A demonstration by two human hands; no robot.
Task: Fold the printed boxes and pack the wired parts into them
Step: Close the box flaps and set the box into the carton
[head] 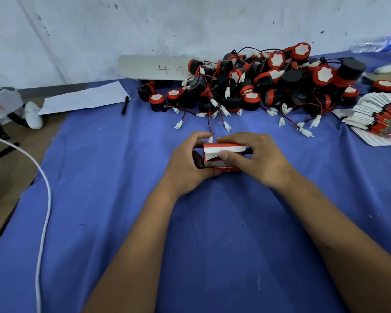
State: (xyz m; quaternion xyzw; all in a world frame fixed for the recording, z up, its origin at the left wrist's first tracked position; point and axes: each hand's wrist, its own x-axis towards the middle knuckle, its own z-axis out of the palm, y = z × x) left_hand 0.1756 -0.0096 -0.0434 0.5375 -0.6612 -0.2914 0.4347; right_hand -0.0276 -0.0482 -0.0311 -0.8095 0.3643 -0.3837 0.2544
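A blue cloth covers the surface, which backs onto a scuffed white wall. On the far side lies a big heap of black-and-red wired parts, their white plugs trailing toward the person. A fanned stack of flat printed boxes sits at the right edge, near a plastic bottle. A grey card marked "46" leans behind the heap, with a white sheet and a pen to its left; a white cable curves down the left side.

In the middle, just in front of the heap, both hands hold one red-and-white box. The left hand wraps its curled fingers round the left end; the right hand grips the top, thumb pressing the white flap. A white plug sticks up at the back edge.

To close it well, the plug and its wire probably need tucking fully inside first, then the flap pushed down squarely while the left hand keeps the box walls from bowing.
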